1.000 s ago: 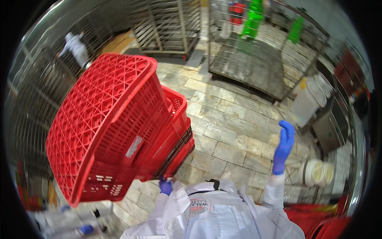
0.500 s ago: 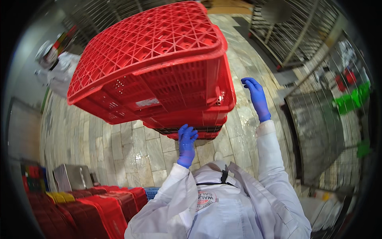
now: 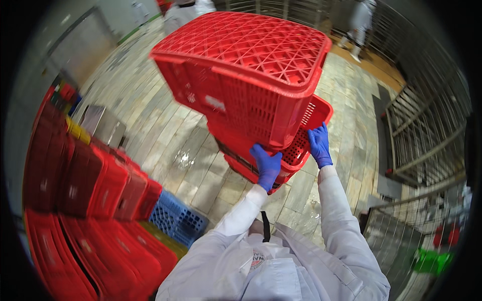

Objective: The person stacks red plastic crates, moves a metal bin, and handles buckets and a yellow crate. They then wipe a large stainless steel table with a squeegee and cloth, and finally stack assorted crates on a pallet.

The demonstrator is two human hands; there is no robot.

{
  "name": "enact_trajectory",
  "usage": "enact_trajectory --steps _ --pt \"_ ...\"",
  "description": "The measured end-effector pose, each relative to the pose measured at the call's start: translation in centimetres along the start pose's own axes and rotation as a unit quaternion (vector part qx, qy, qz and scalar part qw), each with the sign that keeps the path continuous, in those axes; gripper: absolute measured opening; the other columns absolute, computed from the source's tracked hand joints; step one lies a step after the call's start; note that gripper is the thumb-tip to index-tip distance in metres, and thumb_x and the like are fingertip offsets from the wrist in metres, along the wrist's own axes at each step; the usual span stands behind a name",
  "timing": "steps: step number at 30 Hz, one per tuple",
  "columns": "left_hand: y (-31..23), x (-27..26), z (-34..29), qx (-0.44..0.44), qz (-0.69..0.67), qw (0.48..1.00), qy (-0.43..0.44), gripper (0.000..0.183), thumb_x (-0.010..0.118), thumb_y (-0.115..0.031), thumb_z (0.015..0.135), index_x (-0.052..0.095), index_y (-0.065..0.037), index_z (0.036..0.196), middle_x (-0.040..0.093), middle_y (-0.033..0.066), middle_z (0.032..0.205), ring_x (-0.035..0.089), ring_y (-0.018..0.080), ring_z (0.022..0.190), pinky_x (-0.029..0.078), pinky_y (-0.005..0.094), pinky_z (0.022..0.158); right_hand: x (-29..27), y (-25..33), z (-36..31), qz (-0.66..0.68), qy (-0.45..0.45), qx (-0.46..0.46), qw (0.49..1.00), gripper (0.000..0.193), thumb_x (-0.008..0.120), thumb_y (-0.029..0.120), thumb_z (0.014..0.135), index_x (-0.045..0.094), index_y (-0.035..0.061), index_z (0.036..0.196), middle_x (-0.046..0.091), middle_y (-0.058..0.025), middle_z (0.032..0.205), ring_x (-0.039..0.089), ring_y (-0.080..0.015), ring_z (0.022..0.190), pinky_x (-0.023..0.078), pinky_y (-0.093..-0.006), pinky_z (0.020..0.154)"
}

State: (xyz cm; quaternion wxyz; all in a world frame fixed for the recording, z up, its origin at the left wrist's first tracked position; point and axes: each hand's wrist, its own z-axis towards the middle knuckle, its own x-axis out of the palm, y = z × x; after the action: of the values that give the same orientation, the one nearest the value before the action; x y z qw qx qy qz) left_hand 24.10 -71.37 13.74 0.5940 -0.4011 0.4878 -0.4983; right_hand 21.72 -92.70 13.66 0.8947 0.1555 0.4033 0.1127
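I hold a nested stack of red plastic crates (image 3: 251,75) up in front of me, bottoms facing the camera. My left hand (image 3: 266,167), in a blue glove, grips the rim of the lowest crate from below. My right hand (image 3: 320,145), also gloved blue, grips the same rim at its right corner. Both sleeves are white. The crate interiors are hidden from view.
Stacks of red crates (image 3: 85,200) line the left side, with a blue crate (image 3: 173,218) and yellow ones among them. Wet stone tile floor (image 3: 165,130) lies below. Metal rack carts (image 3: 427,130) stand at right. People in white (image 3: 361,20) stand far back.
I have turned to the left with the crate stack; my right hand, free a second ago, now grips the rim. The red crate stacks have come into view at left.
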Motion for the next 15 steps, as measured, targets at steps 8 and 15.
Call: enact_trajectory --steps 8,15 --pt "0.3 -4.0 -3.1 0.062 0.040 0.995 -0.063 0.042 0.065 0.000 0.059 0.040 -0.005 0.093 0.040 0.0143 0.097 0.044 0.0323 0.094 0.038 0.0366 0.087 -6.8 4.3 -5.7 0.118 0.114 -0.089 0.982 0.052 0.061 0.023 0.080 0.047 0.0056 0.127 0.057 -0.0120 0.095 0.052 -0.0281 0.088 0.034 -0.0410 0.090" --pt "-3.4 -6.3 -10.7 -0.028 -0.007 0.999 -0.015 0.042 0.064 -0.001 0.061 0.040 -0.005 0.095 0.041 0.0119 0.096 0.046 0.0268 0.092 0.038 0.0326 0.088 -16.7 0.8 -7.0 0.219 0.139 0.054 0.964 0.095 0.076 0.026 0.066 0.023 0.0067 0.143 0.060 -0.0133 0.100 0.056 -0.0263 0.083 0.046 -0.0354 0.073"
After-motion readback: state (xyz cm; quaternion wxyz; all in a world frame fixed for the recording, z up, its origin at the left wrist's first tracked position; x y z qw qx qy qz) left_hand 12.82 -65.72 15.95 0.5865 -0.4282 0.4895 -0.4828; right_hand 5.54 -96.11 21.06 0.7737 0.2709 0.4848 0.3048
